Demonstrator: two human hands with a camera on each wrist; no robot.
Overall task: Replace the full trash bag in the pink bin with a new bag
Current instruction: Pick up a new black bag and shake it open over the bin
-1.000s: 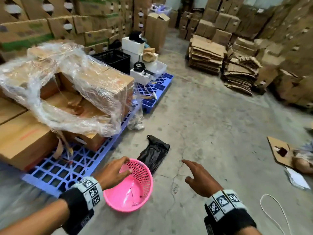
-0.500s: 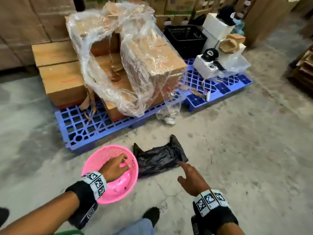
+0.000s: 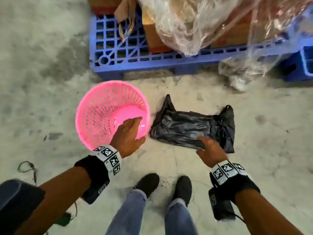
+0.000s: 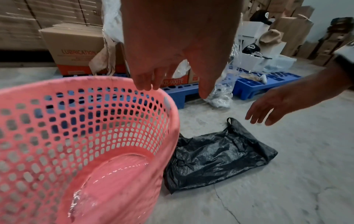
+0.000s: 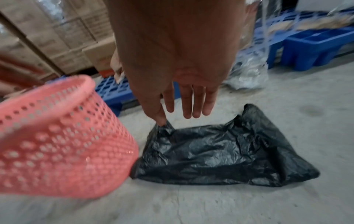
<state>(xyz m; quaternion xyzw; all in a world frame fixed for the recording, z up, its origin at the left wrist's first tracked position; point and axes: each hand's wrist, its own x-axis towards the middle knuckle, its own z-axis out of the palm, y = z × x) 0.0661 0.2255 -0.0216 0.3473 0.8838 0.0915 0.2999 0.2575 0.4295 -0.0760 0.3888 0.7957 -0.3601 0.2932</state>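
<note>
An empty pink mesh bin (image 3: pixel 101 112) stands upright on the concrete floor with no bag in it. My left hand (image 3: pixel 135 128) hovers over its near rim with loose, straight fingers (image 4: pixel 145 81) and grips nothing. Just right of the bin, a flat, crumpled black trash bag (image 3: pixel 186 128) lies on the floor and touches the bin's base (image 5: pixel 132 166). My right hand (image 5: pixel 182 115) reaches down over the bag's near edge with its fingers spread and straight. The thumb tip looks level with one bag handle (image 5: pixel 166 127). I cannot tell whether it touches.
A blue plastic pallet (image 3: pixel 152 60) carries cardboard boxes under clear film (image 3: pixel 194 22) just beyond the bin. Crumpled clear plastic (image 3: pixel 240 72) hangs to the floor at the right. My two shoes (image 3: pixel 147 184) stand close behind. A dark cable (image 3: pixel 27 168) lies at the left.
The head view has tipped down onto the bin and bag. The tilted bin now stands upright and my left hand has let go of its rim. My right hand has dropped toward the bag.
</note>
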